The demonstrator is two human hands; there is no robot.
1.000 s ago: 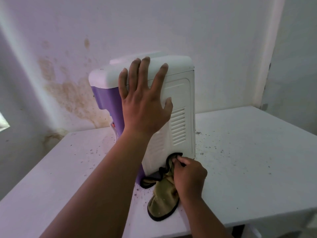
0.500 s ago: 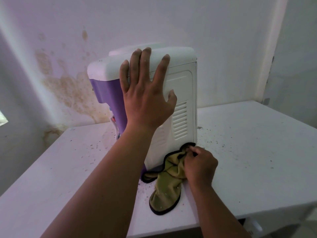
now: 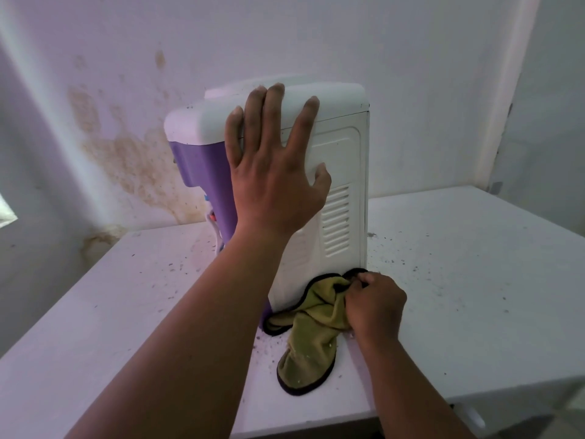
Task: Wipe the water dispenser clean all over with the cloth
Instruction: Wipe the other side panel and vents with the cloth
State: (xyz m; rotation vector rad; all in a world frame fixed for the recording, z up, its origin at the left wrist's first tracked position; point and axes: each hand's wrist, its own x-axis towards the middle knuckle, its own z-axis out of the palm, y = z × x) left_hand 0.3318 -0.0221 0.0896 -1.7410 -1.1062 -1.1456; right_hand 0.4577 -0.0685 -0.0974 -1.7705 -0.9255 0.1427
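A white and purple water dispenser (image 3: 343,160) stands on the white table (image 3: 474,280), its vented white side panel facing me. My left hand (image 3: 275,172) lies flat against that panel, fingers spread and reaching over the top edge. My right hand (image 3: 375,304) grips an olive-green cloth (image 3: 313,337) with a dark border and presses it against the panel's bottom right corner. The rest of the cloth trails down onto the table toward me. The dispenser's taps show only partly at its left.
Dark specks of dirt are scattered over the table around the dispenser. A stained white wall (image 3: 126,160) stands close behind, and another wall (image 3: 544,106) closes the right side. The table's front edge (image 3: 411,419) runs near my right forearm.
My right hand has slid the cloth rightward along the bottom of the side panel to its right corner. My left hand has stayed flat on the dispenser.
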